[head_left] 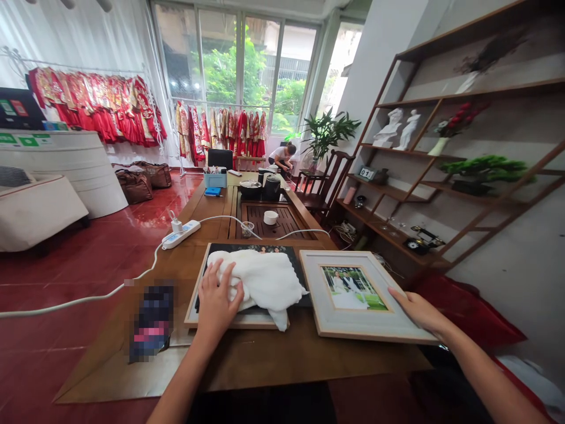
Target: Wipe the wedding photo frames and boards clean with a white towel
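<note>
Atop 1 picture frame (194,306), the left hand (219,296) touches white cloth (267,277).

Glossy red tiled floor (101,247), lower left. Tall glass windows (219,59), top centre, bright daylight. Sheer white curtain (88,35), upper left. Brown wooden open shelving (485,91), right. Dark wooden chair (313,202), right of centre. White curved counter (83,171), left. Brown wooden bench (282,359), centre.
</note>
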`<act>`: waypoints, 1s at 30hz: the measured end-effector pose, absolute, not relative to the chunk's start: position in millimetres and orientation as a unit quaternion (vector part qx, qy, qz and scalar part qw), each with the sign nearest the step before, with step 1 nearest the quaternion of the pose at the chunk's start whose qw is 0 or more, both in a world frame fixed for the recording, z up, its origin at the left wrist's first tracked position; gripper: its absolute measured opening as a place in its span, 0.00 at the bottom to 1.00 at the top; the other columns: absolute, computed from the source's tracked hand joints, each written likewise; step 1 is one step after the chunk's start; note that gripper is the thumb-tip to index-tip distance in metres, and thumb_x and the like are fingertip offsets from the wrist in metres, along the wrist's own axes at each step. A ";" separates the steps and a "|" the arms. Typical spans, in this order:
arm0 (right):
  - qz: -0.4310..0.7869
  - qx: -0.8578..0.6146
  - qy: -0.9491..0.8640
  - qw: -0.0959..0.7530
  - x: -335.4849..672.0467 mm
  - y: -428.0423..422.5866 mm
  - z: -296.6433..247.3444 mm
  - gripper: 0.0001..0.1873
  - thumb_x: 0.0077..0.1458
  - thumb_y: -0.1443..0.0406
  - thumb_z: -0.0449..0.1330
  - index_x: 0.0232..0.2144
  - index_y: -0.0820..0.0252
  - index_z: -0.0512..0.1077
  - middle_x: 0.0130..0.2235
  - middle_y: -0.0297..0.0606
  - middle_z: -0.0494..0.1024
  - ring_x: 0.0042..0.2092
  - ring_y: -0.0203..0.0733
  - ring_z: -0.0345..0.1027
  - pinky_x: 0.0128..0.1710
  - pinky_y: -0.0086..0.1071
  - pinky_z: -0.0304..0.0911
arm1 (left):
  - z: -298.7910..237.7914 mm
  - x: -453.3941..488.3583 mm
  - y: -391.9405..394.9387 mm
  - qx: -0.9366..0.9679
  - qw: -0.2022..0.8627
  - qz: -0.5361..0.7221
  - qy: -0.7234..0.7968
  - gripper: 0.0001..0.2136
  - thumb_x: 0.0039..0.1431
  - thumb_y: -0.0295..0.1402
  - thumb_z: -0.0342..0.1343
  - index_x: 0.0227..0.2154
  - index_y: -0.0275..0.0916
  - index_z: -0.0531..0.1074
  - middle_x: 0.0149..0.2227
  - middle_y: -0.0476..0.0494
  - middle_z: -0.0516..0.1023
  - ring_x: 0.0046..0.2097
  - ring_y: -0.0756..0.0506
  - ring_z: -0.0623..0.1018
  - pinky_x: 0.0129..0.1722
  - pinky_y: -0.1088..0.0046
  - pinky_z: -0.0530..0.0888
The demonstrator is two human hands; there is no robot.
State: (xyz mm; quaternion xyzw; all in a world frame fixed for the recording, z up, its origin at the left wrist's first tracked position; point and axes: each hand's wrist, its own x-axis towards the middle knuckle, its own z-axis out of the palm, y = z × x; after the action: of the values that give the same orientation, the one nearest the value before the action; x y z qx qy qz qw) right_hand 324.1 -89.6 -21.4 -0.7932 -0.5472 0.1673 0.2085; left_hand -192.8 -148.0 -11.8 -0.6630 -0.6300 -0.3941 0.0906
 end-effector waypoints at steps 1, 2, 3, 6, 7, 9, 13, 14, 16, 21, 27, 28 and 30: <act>0.199 -0.791 -0.538 0.211 326.8 -91.7 -22.0 0.25 0.57 0.52 0.49 0.26 0.64 0.77 0.33 0.49 0.80 0.35 0.54 0.73 0.36 0.34 0.65 | -11.6 -192.7 -148.1 -0.663 0.091 -0.394 -0.630 0.22 0.59 0.36 0.51 0.57 0.43 0.62 0.62 0.36 0.57 0.64 0.36 0.56 0.60 0.52 0.57; 0.229 -0.790 -0.526 0.217 329.4 -93.8 -22.4 0.25 0.57 0.52 0.49 0.27 0.64 0.77 0.34 0.49 0.80 0.37 0.55 0.73 0.37 0.35 0.65 | -11.4 -192.7 -148.2 -0.662 0.092 -0.394 -0.631 0.22 0.59 0.36 0.51 0.57 0.43 0.62 0.62 0.36 0.57 0.64 0.36 0.56 0.60 0.52 0.57; 0.254 -0.788 -0.513 0.225 331.8 -96.1 -22.6 0.26 0.56 0.51 0.49 0.27 0.64 0.77 0.34 0.50 0.80 0.38 0.56 0.73 0.38 0.36 0.65 | -11.3 -192.8 -148.3 -0.663 0.091 -0.394 -0.631 0.22 0.59 0.36 0.51 0.57 0.43 0.62 0.62 0.36 0.57 0.64 0.36 0.56 0.60 0.52 0.57; 0.290 -0.786 -0.484 0.253 337.1 -103.1 -19.8 0.25 0.55 0.50 0.50 0.25 0.63 0.77 0.35 0.49 0.80 0.40 0.57 0.72 0.39 0.37 0.64 | -11.2 -193.5 -148.6 -0.664 0.090 -0.395 -0.628 0.22 0.59 0.36 0.51 0.56 0.43 0.62 0.62 0.36 0.57 0.64 0.36 0.57 0.60 0.52 0.57; 0.297 -0.786 -0.476 0.261 337.8 -105.3 -17.5 0.24 0.55 0.50 0.51 0.25 0.62 0.76 0.35 0.48 0.80 0.40 0.57 0.72 0.39 0.37 0.64 | -11.5 -193.7 -148.5 -0.665 0.090 -0.396 -0.627 0.22 0.59 0.36 0.51 0.56 0.43 0.62 0.62 0.36 0.57 0.64 0.36 0.57 0.60 0.52 0.57; 0.308 -0.786 -0.459 0.276 337.2 -108.8 -10.2 0.23 0.55 0.50 0.52 0.25 0.61 0.76 0.35 0.46 0.80 0.41 0.56 0.72 0.40 0.36 0.64 | -12.3 -194.0 -148.2 -0.665 0.090 -0.401 -0.624 0.21 0.58 0.36 0.52 0.56 0.43 0.63 0.62 0.36 0.58 0.63 0.35 0.57 0.60 0.52 0.57; 0.314 -0.786 -0.435 0.308 324.5 -111.9 14.1 0.21 0.55 0.52 0.54 0.25 0.60 0.77 0.37 0.47 0.80 0.41 0.53 0.72 0.40 0.35 0.64 | -14.6 -194.1 -147.4 -0.663 0.093 -0.415 -0.616 0.19 0.57 0.36 0.53 0.51 0.41 0.65 0.58 0.34 0.60 0.62 0.34 0.58 0.59 0.52 0.58; 0.313 -0.786 -0.431 0.314 318.7 -112.1 21.6 0.21 0.56 0.52 0.54 0.26 0.60 0.77 0.37 0.47 0.80 0.41 0.53 0.72 0.40 0.34 0.64 | -14.9 -194.3 -147.4 -0.661 0.092 -0.419 -0.615 0.18 0.56 0.36 0.53 0.50 0.40 0.65 0.57 0.33 0.60 0.62 0.34 0.58 0.59 0.52 0.59; 0.311 -0.786 -0.428 0.320 304.7 -111.8 37.0 0.20 0.56 0.52 0.54 0.28 0.61 0.77 0.39 0.48 0.80 0.40 0.52 0.73 0.39 0.34 0.64 | -14.7 -195.1 -147.7 -0.659 0.088 -0.425 -0.614 0.16 0.54 0.35 0.55 0.45 0.38 0.66 0.55 0.31 0.60 0.61 0.33 0.58 0.58 0.51 0.60; 0.326 -0.772 -0.438 0.325 266.2 -106.9 67.6 0.21 0.58 0.53 0.53 0.36 0.63 0.76 0.42 0.50 0.79 0.37 0.48 0.73 0.37 0.32 0.65 | -11.1 -200.9 -149.4 -0.676 0.065 -0.437 -0.590 0.11 0.50 0.32 0.58 0.36 0.39 0.65 0.60 0.32 0.52 0.64 0.31 0.52 0.59 0.51 0.58; 0.392 -0.733 -0.448 0.329 232.0 -92.6 78.0 0.25 0.59 0.52 0.51 0.42 0.69 0.74 0.38 0.54 0.79 0.33 0.48 0.74 0.31 0.33 0.64 | -13.5 -209.7 -148.9 -0.690 -0.023 -0.469 -0.551 0.09 0.47 0.23 0.54 0.30 0.41 0.61 0.48 0.39 0.63 0.51 0.39 0.66 0.50 0.60 0.66; 0.407 -0.723 -0.451 0.330 227.6 -89.9 77.9 0.26 0.59 0.51 0.51 0.43 0.69 0.73 0.38 0.54 0.79 0.33 0.49 0.74 0.31 0.34 0.64 | -14.8 -211.3 -148.8 -0.683 -0.032 -0.483 -0.547 0.10 0.47 0.21 0.52 0.28 0.41 0.60 0.45 0.41 0.63 0.48 0.41 0.67 0.48 0.62 0.67; 0.432 -0.702 -0.462 0.327 218.8 -85.0 77.3 0.28 0.59 0.50 0.51 0.46 0.69 0.72 0.38 0.54 0.79 0.34 0.49 0.74 0.31 0.34 0.65 | -16.8 -215.5 -149.6 -0.660 -0.040 -0.520 -0.541 0.10 0.45 0.18 0.49 0.25 0.41 0.59 0.39 0.44 0.63 0.42 0.44 0.67 0.43 0.66 0.67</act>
State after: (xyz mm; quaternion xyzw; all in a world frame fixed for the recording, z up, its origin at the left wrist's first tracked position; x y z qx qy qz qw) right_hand 218.8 -85.0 77.3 -0.7024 -0.4617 0.4319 0.3269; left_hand -215.5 -149.6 -16.8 -0.6600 -0.5406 -0.5201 -0.0403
